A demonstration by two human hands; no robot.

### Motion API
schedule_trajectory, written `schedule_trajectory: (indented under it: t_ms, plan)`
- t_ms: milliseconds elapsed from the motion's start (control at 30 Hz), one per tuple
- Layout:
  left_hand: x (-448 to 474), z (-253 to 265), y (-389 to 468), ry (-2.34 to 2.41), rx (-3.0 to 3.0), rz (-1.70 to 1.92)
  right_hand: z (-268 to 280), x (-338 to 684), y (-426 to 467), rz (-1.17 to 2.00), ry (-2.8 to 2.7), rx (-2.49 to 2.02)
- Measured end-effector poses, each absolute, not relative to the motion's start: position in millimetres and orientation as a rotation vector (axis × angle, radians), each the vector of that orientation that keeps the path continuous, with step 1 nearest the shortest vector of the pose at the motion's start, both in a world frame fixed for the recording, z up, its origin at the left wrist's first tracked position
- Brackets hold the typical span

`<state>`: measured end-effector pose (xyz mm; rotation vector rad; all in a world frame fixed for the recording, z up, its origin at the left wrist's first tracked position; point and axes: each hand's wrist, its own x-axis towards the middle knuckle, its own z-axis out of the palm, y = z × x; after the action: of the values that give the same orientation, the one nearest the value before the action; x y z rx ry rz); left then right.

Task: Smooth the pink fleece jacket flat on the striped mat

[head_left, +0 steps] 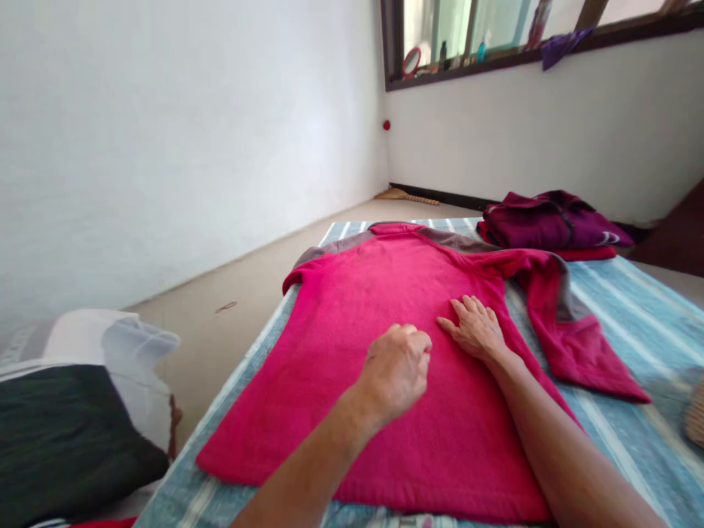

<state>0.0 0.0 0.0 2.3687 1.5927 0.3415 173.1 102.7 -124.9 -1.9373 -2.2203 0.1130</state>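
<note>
A bright pink fleece top [352,345] with grey shoulder panels lies spread on the striped blue cloth [610,293], its collar at the far end. One sleeve [550,315] bends out to the right; on the left side most of the other sleeve is out of sight. Over the middle of the top is my left hand [397,370], fingers curled into a fist. Whether anything is inside it is hidden. To its right, my right hand [476,326] rests on the fabric near the side seam, fingers stretched and spread, holding nothing.
Folded purple and red clothes [550,220] are stacked at the far right corner. At the lower left lie dark clothing [71,440] and a white plastic bag [132,345]. A broom [404,195] lies on the floor along the wall. A woven item [696,414] shows at the right edge.
</note>
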Motion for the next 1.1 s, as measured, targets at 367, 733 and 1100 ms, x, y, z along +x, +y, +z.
schedule_trajectory:
  t_ms: [367,733,1100]
  plan:
    - [-6,-74,103,1.629,2.431,0.185,-125,173,104,0.102,-2.214,-1.931]
    - [-3,-84,100,1.685,2.390,0.288,-119,171,102,0.100,-2.216,-1.938]
    - [-12,-91,104,1.614,2.286,0.457,-121,173,104,0.110,-2.229,-1.937]
